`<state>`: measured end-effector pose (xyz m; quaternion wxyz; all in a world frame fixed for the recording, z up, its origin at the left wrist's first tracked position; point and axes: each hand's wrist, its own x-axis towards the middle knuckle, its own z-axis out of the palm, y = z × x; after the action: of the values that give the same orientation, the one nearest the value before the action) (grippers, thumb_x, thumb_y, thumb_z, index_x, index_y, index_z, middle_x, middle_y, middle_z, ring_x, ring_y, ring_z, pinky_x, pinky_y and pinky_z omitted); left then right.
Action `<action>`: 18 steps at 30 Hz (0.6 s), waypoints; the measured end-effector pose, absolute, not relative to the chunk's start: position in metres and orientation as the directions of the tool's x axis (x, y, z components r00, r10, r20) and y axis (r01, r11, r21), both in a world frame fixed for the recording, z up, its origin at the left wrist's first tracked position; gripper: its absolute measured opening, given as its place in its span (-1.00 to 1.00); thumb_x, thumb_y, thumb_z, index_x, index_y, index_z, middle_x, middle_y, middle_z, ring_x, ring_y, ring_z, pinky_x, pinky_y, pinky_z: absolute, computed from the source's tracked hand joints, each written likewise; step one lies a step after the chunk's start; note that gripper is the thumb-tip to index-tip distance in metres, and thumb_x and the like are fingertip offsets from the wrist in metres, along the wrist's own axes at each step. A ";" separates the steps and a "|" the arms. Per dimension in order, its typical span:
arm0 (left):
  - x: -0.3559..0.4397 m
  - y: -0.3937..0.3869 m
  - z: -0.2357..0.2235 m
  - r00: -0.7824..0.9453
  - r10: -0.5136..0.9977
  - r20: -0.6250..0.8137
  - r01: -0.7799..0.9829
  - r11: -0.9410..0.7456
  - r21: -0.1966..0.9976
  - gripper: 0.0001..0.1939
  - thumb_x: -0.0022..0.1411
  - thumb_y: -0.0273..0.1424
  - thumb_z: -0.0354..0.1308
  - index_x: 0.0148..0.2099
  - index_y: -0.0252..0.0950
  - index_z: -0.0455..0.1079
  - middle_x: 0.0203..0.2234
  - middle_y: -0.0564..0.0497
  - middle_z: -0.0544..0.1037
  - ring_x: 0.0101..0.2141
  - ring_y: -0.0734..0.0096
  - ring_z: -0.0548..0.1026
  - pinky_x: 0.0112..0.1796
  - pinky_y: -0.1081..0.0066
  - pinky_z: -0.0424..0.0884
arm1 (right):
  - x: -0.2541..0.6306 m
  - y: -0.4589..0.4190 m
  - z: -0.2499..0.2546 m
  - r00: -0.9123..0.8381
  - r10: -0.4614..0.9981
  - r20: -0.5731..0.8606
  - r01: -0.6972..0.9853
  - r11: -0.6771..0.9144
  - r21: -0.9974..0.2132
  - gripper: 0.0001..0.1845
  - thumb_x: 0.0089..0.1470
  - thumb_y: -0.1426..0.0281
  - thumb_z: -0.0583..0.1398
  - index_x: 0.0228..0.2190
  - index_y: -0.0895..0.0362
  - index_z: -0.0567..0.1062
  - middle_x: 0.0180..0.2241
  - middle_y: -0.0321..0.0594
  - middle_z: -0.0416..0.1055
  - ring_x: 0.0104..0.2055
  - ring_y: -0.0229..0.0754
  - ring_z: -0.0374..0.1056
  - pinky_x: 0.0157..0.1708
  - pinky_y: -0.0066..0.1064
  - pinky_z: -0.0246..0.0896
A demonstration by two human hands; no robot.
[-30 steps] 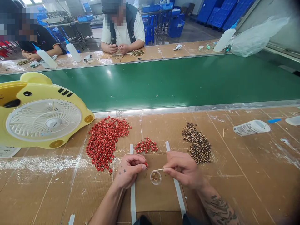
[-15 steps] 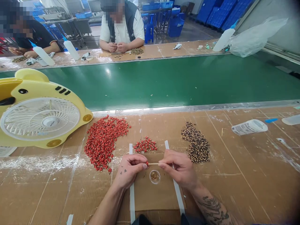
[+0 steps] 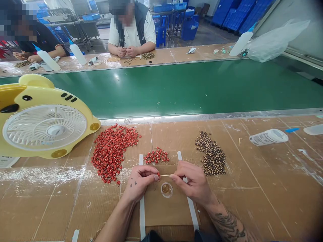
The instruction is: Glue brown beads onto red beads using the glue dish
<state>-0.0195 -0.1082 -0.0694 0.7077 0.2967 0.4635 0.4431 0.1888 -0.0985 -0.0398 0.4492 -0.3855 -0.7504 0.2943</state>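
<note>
Since the earlier frames, the right hand (image 3: 192, 183) has moved left and up from above the small clear cup (image 3: 167, 190), bringing the tip of its thin wooden stick (image 3: 164, 175) to a small red piece (image 3: 158, 174). That piece is pinched in the left hand (image 3: 139, 184), whose thumb and fingertips (image 3: 152, 171) are pressed together on it. The right thumb and fingers (image 3: 176, 176) are closed on the stick's far end, and the two hands are almost touching, just above and beyond the cup, which holds amber liquid and sits on a cardboard-covered workbench (image 3: 264, 191) between two white strips (image 3: 141, 205). Toward the far side lie a large heap of red pieces (image 3: 112, 153), a smaller red heap (image 3: 156, 155) and a dark speckled heap (image 3: 211, 153). A yellow desk fan (image 3: 45, 126) stands at left, and a green conveyor belt (image 3: 176, 90) runs beyond the bench. Across it, two co-workers (image 3: 132, 30) sit working, with blue crates (image 3: 242, 16) behind.
</note>
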 end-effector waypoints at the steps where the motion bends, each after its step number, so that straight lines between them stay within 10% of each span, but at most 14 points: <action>1: -0.019 -0.108 -0.069 0.174 0.902 -0.394 -0.349 0.431 0.832 -0.88 -0.11 -0.47 0.42 -0.42 -0.32 0.60 -0.55 -0.02 0.62 -0.52 0.43 0.53 -0.41 0.47 0.41 | 0.191 -0.098 -0.038 -0.311 0.839 0.447 0.304 0.534 -0.789 -0.72 0.19 0.40 0.18 -0.56 0.14 0.44 -0.63 -0.33 0.24 -0.55 -0.28 0.15 -0.51 -0.41 0.02; 8: -0.019 -0.108 -0.065 0.165 0.903 -0.397 -0.356 0.430 0.830 -0.85 -0.14 -0.45 0.44 -0.43 -0.34 0.58 -0.58 -0.01 0.60 -0.55 0.45 0.50 -0.41 0.48 0.41 | 0.206 -0.091 -0.038 -0.664 0.727 0.174 0.416 0.552 -0.723 -0.63 0.21 0.25 0.19 -0.58 0.16 0.43 -0.61 -0.31 0.30 -0.51 -0.28 0.20 -0.47 -0.44 0.04; 18: -0.023 -0.106 -0.071 0.192 0.877 -0.440 -0.435 0.478 0.763 -0.79 -0.17 -0.44 0.49 -0.40 -0.34 0.58 -0.56 0.01 0.59 -0.51 0.47 0.51 -0.38 0.51 0.44 | 0.309 -0.084 -0.028 -0.317 0.940 0.127 0.814 0.339 -0.471 -0.84 0.20 0.45 0.17 -0.29 0.12 0.58 -0.32 -0.16 0.52 -0.22 -0.11 0.39 -0.19 -0.26 0.32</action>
<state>-0.0231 -0.1057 -0.0713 0.7318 0.2454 0.4509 0.4482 0.3087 -0.0837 -0.0279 0.1929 -0.5515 -0.7951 0.1626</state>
